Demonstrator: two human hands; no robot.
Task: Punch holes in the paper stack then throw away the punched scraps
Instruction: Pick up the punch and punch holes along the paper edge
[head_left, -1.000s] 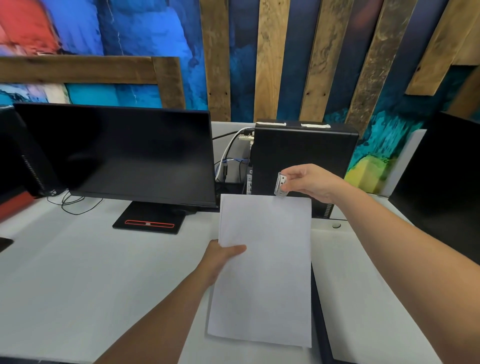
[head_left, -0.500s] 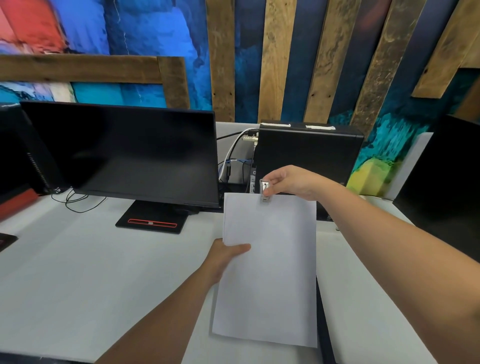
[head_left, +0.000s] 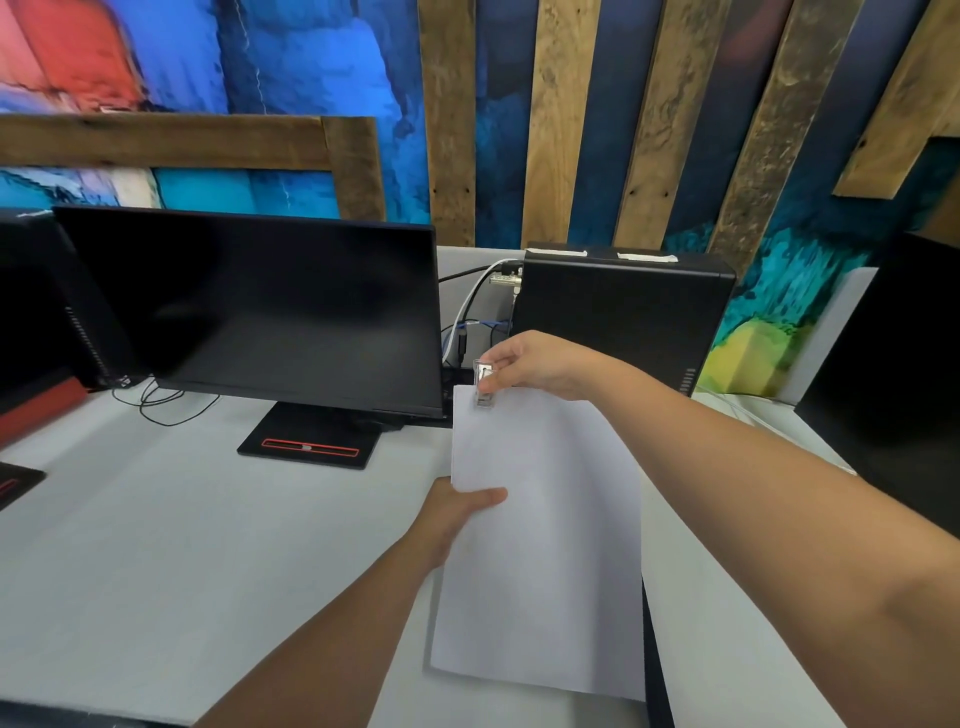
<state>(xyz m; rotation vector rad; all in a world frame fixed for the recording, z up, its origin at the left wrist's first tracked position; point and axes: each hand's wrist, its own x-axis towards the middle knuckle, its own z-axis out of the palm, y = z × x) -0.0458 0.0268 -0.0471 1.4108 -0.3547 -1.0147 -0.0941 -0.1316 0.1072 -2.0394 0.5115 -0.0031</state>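
Note:
A white paper stack (head_left: 545, 545) is held above the white desk (head_left: 156, 545), tilted with its long side running away from me. My left hand (head_left: 457, 512) grips its left edge, thumb on top. My right hand (head_left: 530, 366) pinches a small clear and metal hole punch (head_left: 484, 387) that is clamped over the far left corner of the stack. No punched scraps are visible.
A black monitor (head_left: 260, 312) on a black and red base (head_left: 309, 447) stands to the left. A black computer tower (head_left: 623, 312) with cables (head_left: 467, 322) stands behind the paper. A dark gap (head_left: 655, 649) splits the desk on the right.
My right hand has slid the hole punch leftward along the far edge of the paper, from near the right corner to the left corner. The left hand keeps its grip.

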